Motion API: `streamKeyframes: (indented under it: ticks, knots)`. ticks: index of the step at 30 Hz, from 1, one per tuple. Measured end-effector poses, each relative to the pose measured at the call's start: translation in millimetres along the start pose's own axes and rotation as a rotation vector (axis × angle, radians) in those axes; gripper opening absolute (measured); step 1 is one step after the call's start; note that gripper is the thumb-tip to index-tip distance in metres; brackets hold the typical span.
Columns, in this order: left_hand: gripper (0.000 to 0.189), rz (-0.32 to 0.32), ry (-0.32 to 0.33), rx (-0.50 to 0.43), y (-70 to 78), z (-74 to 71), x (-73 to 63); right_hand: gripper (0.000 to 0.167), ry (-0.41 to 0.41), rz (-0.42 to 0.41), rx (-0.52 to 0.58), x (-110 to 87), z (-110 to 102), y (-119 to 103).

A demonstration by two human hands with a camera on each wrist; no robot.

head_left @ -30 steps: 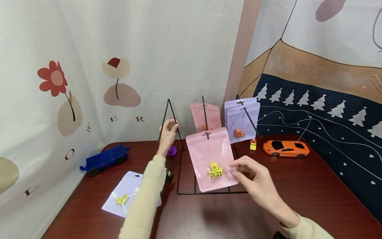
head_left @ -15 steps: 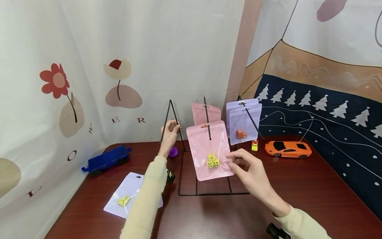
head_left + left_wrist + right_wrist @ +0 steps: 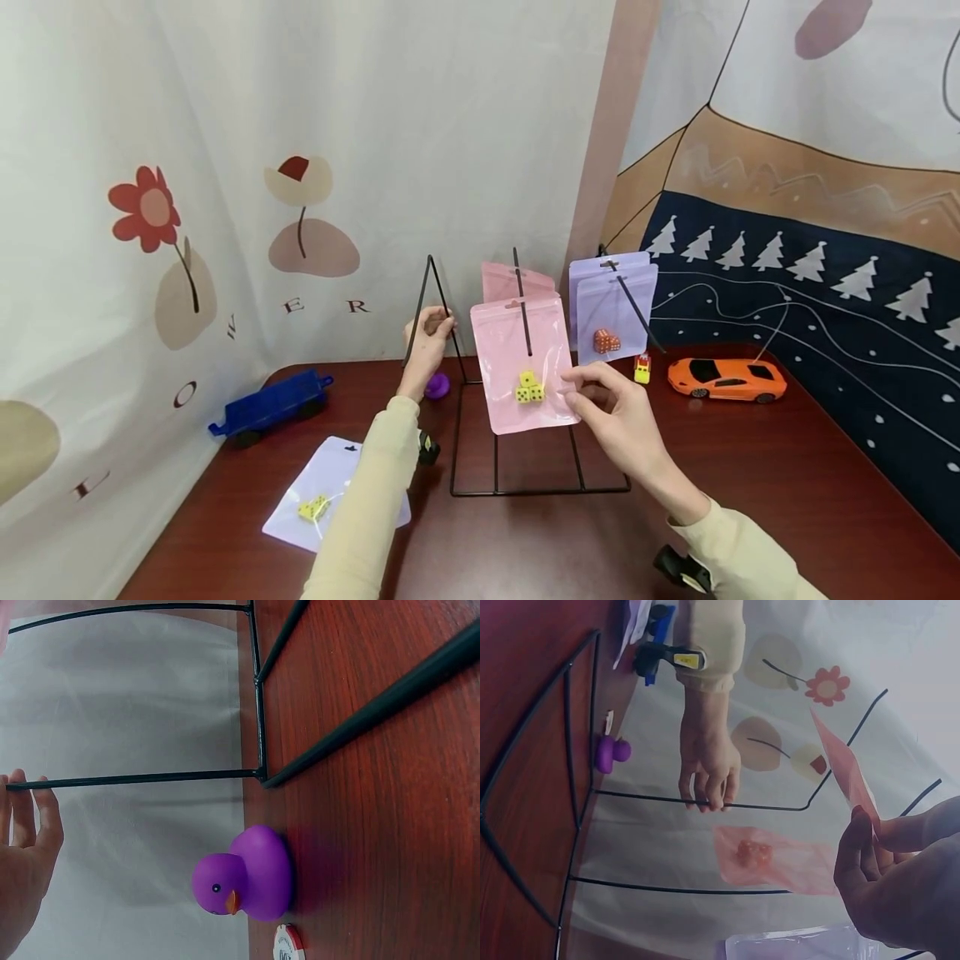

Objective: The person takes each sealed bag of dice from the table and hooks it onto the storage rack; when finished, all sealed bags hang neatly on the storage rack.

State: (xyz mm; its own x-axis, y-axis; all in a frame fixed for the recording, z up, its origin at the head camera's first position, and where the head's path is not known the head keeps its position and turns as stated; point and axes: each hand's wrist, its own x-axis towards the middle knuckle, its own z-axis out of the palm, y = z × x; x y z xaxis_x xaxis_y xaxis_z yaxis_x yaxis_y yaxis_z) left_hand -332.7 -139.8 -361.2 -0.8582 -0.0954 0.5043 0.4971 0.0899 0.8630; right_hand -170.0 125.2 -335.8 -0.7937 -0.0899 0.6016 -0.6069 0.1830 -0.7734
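Observation:
My right hand (image 3: pixel 611 408) pinches the right edge of a pink zip pouch (image 3: pixel 498 350) with yellow dice (image 3: pixel 529 390) in its lower part. The middle prong (image 3: pixel 527 333) of a black wire rack (image 3: pixel 540 494) juts out in front of this pouch from about its hang hole. Fingers of my left hand (image 3: pixel 427 337) hold the rack's left upright (image 3: pixel 135 780), below a bare prong. Behind the pinched pouch, another pink pouch (image 3: pixel 772 859) with orange dice is on the rack. Two lilac pouches (image 3: pixel 615 304) hang on the right prong, orange dice showing in the front one.
A lilac pouch (image 3: pixel 330 467) with yellow dice lies flat on the table at left, partly under my left forearm. Around the rack are a blue toy trailer (image 3: pixel 273 404), a purple rubber duck (image 3: pixel 259 874), a poker chip (image 3: pixel 287 945), a small yellow-red toy (image 3: pixel 642 367) and an orange toy car (image 3: pixel 726 379).
My right hand has moved the pink pouch up and back along the middle prong, so more of the prong sticks out in front. My left hand stays on the upright.

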Motion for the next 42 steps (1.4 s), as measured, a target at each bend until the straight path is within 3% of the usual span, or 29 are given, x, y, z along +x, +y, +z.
streamKeyframes:
  ticks: [12, 19, 29, 42]
  knots:
    - [0.017, 0.006, 0.006, -0.085, -6.0, -3.3, -2.0, 0.024, -0.004, 0.064, -0.035, 18.4, 2.9, 2.1]
    - [0.018, 0.002, -0.005, -0.097, -7.4, -4.9, -0.5, 0.022, 0.002, 0.090, -0.031, 26.5, 6.9, -21.7]
    - [0.020, 0.065, -0.013, -0.072, -6.6, -4.6, -1.1, 0.021, 0.026, 0.086, 0.045, 35.0, 11.3, -11.3]
    - [0.023, 0.050, -0.015, -0.125, -5.8, -0.5, -0.4, 0.020, 0.046, 0.089, -0.010, 44.3, 15.7, 0.6]
